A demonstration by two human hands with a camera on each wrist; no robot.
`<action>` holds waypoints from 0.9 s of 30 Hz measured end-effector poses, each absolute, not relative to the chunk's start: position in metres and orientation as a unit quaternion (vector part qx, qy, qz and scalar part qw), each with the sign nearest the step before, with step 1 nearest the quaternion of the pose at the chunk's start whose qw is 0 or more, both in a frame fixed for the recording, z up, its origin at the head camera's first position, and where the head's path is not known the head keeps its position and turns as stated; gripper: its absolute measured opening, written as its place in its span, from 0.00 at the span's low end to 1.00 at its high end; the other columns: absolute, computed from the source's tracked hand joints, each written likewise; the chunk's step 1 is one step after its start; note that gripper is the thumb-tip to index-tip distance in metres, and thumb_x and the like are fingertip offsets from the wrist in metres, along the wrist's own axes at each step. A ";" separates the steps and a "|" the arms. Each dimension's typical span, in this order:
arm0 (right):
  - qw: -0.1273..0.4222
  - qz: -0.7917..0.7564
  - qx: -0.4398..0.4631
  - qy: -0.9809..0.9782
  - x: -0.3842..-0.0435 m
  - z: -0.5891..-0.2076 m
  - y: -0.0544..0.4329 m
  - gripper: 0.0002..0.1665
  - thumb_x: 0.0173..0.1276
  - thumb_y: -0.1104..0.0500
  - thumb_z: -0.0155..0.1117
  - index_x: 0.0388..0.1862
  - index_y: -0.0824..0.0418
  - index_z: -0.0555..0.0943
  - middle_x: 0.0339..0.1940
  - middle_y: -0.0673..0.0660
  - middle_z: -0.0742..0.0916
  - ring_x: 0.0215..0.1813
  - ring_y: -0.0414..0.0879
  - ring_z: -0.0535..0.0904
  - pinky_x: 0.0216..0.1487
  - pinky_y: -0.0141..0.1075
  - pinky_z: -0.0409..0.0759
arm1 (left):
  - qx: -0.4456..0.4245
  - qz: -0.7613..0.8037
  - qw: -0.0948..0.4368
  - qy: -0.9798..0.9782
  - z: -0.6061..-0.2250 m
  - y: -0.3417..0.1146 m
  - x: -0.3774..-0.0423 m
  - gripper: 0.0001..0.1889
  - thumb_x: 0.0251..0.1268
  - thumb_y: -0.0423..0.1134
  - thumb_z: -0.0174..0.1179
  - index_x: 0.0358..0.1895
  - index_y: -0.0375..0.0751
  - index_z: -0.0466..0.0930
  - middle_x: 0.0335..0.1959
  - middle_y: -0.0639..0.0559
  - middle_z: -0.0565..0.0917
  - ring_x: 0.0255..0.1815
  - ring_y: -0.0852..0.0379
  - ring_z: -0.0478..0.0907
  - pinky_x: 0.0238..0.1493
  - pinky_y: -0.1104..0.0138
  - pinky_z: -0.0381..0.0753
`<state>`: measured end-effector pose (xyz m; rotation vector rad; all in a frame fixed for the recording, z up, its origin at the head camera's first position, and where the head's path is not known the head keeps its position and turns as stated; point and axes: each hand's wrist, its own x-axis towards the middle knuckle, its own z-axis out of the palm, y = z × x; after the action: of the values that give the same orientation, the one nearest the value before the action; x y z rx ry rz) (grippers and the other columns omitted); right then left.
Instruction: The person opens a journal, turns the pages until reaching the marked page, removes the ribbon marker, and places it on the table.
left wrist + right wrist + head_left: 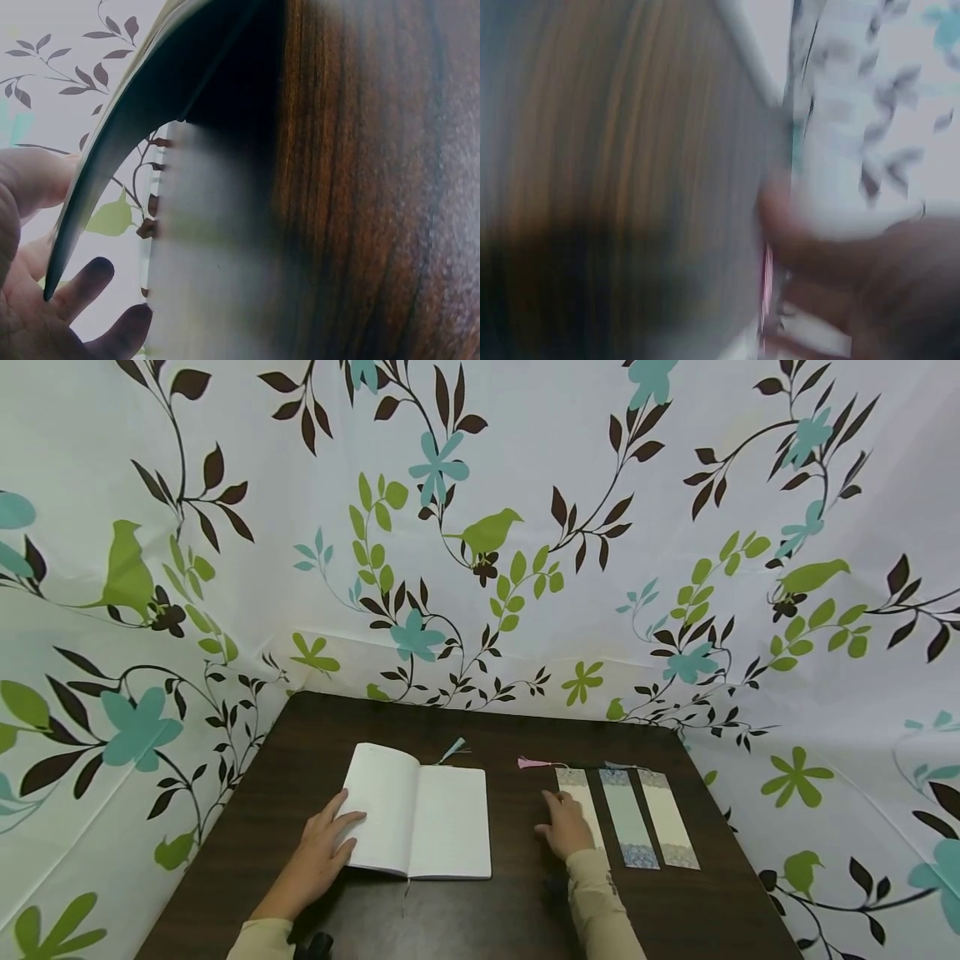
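An open notebook (450, 822) with blank-looking white pages lies left of centre on the table in the head view. My left hand (318, 852) holds its left side; in the left wrist view the raised dark cover (112, 150) sits between thumb and fingers. A light-blue tassel (453, 749) sticks out past the notebook's top edge. Over the left edge of a cream bookmark (574, 783) with a pink tassel (536, 763) is my right hand (567, 827), its fingers loosely bent. Motion blurs that hand in the right wrist view.
To the right lie a pale green bookmark (628, 810) with blue patterned ends and another cream bookmark (667, 814). The dark wooden table (517, 902) meets a cloth backdrop (525, 610) printed with leaves and birds. A thin ribbon (406, 897) hangs below the notebook's spine.
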<state>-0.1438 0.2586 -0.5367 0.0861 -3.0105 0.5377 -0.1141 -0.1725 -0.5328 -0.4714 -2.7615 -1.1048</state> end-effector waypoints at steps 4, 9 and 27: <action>-0.052 0.256 0.176 -0.949 -0.149 -0.538 0.219 0.49 0.59 0.52 0.80 0.75 0.66 0.67 0.73 0.69 0.70 0.73 0.69 0.65 0.67 0.63 0.68 | -0.158 -0.365 0.072 -0.915 -0.531 -0.173 -0.115 0.19 0.68 0.28 0.63 0.61 0.41 0.81 0.78 0.34 0.59 0.68 0.29 0.61 0.56 0.34 0.70; -0.085 0.197 0.203 -0.955 -0.148 -0.544 0.189 0.58 0.50 0.41 0.82 0.76 0.60 0.68 0.76 0.65 0.68 0.75 0.64 0.63 0.66 0.64 0.68 | -0.159 -0.363 0.064 -0.916 -0.529 -0.172 -0.117 0.18 0.68 0.28 0.63 0.60 0.41 0.81 0.78 0.35 0.59 0.69 0.29 0.62 0.57 0.33 0.69; -0.087 0.467 0.242 -0.846 -0.137 -0.537 0.125 0.66 0.69 0.52 0.72 0.83 0.66 0.32 0.79 0.71 0.62 0.74 0.62 0.68 0.70 0.49 0.71 | -0.152 -0.361 0.048 -0.919 -0.528 -0.172 -0.116 0.17 0.71 0.32 0.62 0.61 0.39 0.81 0.79 0.35 0.59 0.71 0.29 0.59 0.59 0.32 0.67</action>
<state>-0.1369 0.1247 -0.5366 0.8074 -2.8157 1.5561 -0.1155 -0.1725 -0.5275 -0.4624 -2.8021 -1.1020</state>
